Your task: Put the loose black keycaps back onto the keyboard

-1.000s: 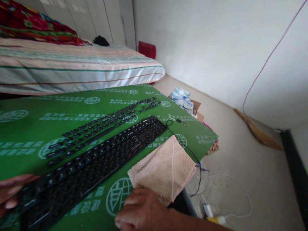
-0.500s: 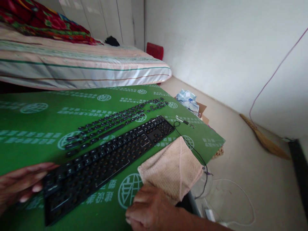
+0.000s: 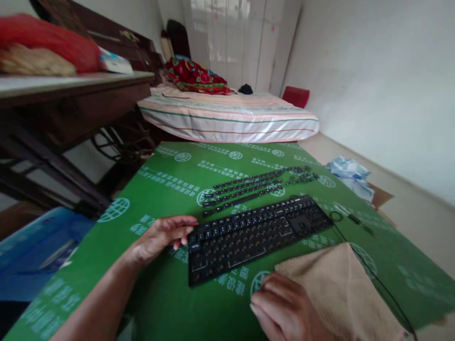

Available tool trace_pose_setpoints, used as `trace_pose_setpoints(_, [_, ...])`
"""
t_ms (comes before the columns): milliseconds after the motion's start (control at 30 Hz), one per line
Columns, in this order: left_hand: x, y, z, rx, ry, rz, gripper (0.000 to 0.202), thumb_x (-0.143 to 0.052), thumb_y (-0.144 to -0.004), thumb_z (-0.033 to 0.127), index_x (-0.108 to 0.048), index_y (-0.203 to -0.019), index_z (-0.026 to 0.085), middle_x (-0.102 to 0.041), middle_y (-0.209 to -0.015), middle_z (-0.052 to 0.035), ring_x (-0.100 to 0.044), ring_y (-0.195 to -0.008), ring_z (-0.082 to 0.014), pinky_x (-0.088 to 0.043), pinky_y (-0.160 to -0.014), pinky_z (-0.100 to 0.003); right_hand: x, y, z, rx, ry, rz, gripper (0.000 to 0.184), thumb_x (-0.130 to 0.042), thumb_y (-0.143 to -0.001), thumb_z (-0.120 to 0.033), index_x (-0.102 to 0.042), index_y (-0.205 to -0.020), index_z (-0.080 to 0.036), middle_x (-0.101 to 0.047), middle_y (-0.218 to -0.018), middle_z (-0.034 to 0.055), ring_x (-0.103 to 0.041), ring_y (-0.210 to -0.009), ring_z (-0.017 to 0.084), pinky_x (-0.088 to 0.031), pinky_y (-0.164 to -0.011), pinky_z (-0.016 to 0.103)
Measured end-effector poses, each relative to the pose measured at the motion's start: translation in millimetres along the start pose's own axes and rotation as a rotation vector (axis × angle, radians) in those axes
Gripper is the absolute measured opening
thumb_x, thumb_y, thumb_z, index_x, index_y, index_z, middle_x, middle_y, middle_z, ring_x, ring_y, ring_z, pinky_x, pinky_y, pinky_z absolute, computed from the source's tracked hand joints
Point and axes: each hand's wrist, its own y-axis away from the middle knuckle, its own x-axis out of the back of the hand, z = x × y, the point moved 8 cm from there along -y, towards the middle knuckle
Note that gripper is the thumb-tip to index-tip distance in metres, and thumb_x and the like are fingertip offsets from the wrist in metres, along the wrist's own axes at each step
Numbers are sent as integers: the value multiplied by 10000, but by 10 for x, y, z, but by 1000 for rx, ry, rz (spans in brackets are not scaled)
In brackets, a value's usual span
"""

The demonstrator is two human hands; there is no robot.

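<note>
A black keyboard (image 3: 256, 232) with many keycaps pulled off lies slantwise on a green printed table cover (image 3: 170, 180). Rows of loose black keycaps (image 3: 256, 184) are laid out behind it. My left hand (image 3: 161, 237) rests at the keyboard's left end, its fingers curled against the edge. My right hand (image 3: 284, 308) lies near the front of the table, closed on the near corner of a beige cloth (image 3: 337, 289) spread to the right of the keyboard. The keyboard's black cable (image 3: 369, 270) runs past the cloth toward the table's right edge.
A small metal tool (image 3: 351, 215) lies right of the keyboard. A dark wooden table (image 3: 71, 99) stands at the left, a striped bed (image 3: 227, 116) behind, a cardboard box with blue-white plastic (image 3: 350, 173) on the floor at the right, a blue thing (image 3: 35, 255) low on the left.
The view has swung left and back, bringing the wooden table into sight. Both hands keep their places, left at the keyboard's end, right on the cloth.
</note>
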Motion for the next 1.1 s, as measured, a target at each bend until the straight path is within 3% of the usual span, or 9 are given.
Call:
trace_pose_setpoints(133, [-63, 8, -23, 20, 97, -83, 525, -763, -623, 466, -646, -1001, 121, -597, -598, 6, -502, -527, -102, -363, -454, -192, -63, -270, 15, 26, -40, -23, 231, -451, -869, -82, -539, -677, -176, -510, -600, 12, -489, -609, 131, -365, -569, 245])
trace_pose_setpoints(300, [-69, -3, -64, 48, 154, -107, 507, -782, -614, 437, -639, -991, 130, -635, -691, -10, -552, -554, -108, -393, -455, -195, -161, -726, 140, 62, -14, -114, 244, -468, -901, -112, -553, -681, -174, -525, -633, 15, -506, -666, 137, -396, -637, 251])
trace_pose_setpoints(500, [-92, -22, -63, 97, 175, -104, 502, -771, -632, 460, -630, -976, 123, -600, -594, 10, -554, -498, -106, -387, -430, -189, -346, -1377, 593, 8, 132, -254, 179, -513, -902, -193, -647, -784, -184, -632, -763, 37, -563, -780, 166, -421, -739, 281])
trace_pose_setpoints(700, [-116, 36, -84, 70, 183, -55, 512, -750, -629, 496, -620, -959, 126, -560, -527, 40, -493, -438, -86, -348, -409, -188, -703, -1906, 1069, -85, 302, -427, 164, -528, -892, -226, -692, -887, -211, -673, -892, 44, -588, -905, 179, -416, -785, 272])
trace_pose_setpoints(900, [-148, 76, -112, 40, 175, -71, 470, -716, -640, 485, -610, -938, 138, -541, -546, 54, -479, -458, -82, -347, -420, -191, -1053, -2208, 1335, -89, 385, -540, 163, -558, -869, -214, -711, -925, -209, -680, -950, 58, -590, -951, 192, -421, -800, 280])
trace_pose_setpoints(1100, [-164, 41, -171, 50, 196, -107, 441, -698, -657, 462, -605, -936, 134, -551, -587, 47, -488, -457, -77, -364, -411, -188, -1337, -2275, 1485, -57, 387, -628, 187, -597, -845, -213, -715, -989, -201, -683, -1029, 71, -597, -1000, 204, -427, -838, 283])
